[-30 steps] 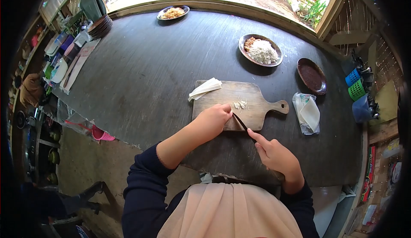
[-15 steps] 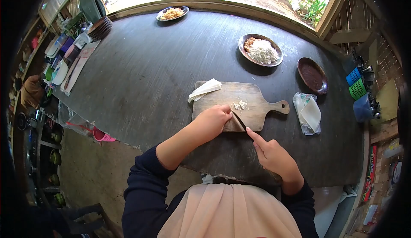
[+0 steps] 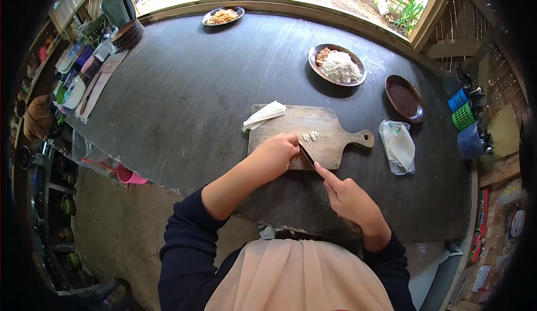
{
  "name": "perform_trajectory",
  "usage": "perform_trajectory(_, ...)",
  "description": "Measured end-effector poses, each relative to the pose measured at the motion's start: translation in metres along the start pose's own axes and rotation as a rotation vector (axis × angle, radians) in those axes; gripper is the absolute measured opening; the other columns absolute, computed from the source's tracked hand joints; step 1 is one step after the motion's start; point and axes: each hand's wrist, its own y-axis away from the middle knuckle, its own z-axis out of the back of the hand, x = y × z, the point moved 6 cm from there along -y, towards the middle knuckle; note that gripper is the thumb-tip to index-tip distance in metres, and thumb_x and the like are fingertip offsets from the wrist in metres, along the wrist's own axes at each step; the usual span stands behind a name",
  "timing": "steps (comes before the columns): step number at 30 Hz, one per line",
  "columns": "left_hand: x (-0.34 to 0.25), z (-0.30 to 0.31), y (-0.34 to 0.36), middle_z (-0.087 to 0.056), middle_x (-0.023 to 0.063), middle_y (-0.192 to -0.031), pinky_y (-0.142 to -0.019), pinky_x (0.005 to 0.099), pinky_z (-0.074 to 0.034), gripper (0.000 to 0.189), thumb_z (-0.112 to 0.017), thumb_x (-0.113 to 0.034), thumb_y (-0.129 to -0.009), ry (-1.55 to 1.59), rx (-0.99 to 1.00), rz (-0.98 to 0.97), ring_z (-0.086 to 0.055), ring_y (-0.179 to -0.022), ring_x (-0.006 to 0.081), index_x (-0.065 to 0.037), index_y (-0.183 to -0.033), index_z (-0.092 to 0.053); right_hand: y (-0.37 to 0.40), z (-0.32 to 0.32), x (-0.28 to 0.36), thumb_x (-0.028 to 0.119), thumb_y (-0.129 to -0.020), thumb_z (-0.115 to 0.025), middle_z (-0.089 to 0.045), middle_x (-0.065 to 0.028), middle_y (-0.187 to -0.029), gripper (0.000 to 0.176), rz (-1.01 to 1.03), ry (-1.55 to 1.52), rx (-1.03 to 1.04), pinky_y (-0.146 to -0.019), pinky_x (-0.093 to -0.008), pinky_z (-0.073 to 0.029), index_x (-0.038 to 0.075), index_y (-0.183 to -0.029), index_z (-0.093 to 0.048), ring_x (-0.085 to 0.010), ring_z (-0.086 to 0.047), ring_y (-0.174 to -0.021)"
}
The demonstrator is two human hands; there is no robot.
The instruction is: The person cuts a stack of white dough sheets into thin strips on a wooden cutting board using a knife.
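Note:
My right hand (image 3: 352,199) grips a knife (image 3: 307,155), index finger laid along its back, with the blade reaching up-left to my left fingertips. My left hand (image 3: 279,153) is closed in a pinch on the wooden cutting board (image 3: 330,122); whatever its fingers press on is hidden beneath them. Beside the blade tip lies a small heap of thin white shreds (image 3: 311,136). Flat white strips (image 3: 265,115) are stacked over the board's upper left corner. Right of the board's handle is a plastic packet of white sheets (image 3: 398,146).
A plate (image 3: 314,76) at the back holds white shreds and a reddish-brown food. A dark oval dish (image 3: 404,98) stands to its right, and a plate of orange-yellow shreds (image 3: 222,17) near the far edge. Baskets with utensils (image 3: 463,115) line the right side; stacked plates (image 3: 128,34) stand left.
The view has shifted slightly, so everything sits a little further left. Both hands keep nearly the same pose, with the knife still against the left fingertips.

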Motion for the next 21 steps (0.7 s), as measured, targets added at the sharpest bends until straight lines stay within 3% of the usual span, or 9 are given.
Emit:
perform_trajectory(10,0.002,0.003,-0.002,-0.065,0.0116,-0.103,-0.079,0.0377,-0.053,0.016,-0.063,0.0,-0.084,0.057,0.002,0.027,-0.065,-0.089,0.0314,0.001,-0.098,-0.07,0.015,0.005,-0.001,0.01,-0.094,-0.052,-0.057,-0.0284,-0.065,0.049,-0.039,-0.01,0.061,-0.059,-0.0474,-0.048,0.014,-0.142,-0.047,-0.0429,-0.06,-0.057)
perform_trajectory(19,0.004,0.003,-0.002,-0.065,0.0113,-0.103,-0.078,0.0383,-0.053,0.016,-0.062,0.0,-0.085,0.096,-0.002,0.035,-0.065,-0.088,0.0313,0.0,-0.099,-0.07,0.007,-0.001,-0.007,0.011,-0.097,-0.05,-0.055,-0.027,-0.062,0.047,-0.011,-0.034,0.022,-0.057,-0.0458,-0.048,0.014,-0.143,-0.046,-0.0411,-0.058,-0.052)
perform_trajectory(21,0.001,0.004,-0.002,-0.065,0.0112,-0.104,-0.079,0.0382,-0.053,0.016,-0.062,0.0,-0.085,0.059,0.069,0.047,-0.066,-0.088,0.0314,0.001,-0.099,-0.07,0.005,-0.001,-0.007,0.009,-0.1,-0.045,-0.056,-0.014,-0.055,0.047,0.014,-0.108,-0.006,-0.05,-0.0358,-0.05,0.015,-0.147,-0.042,-0.0208,-0.057,-0.04)
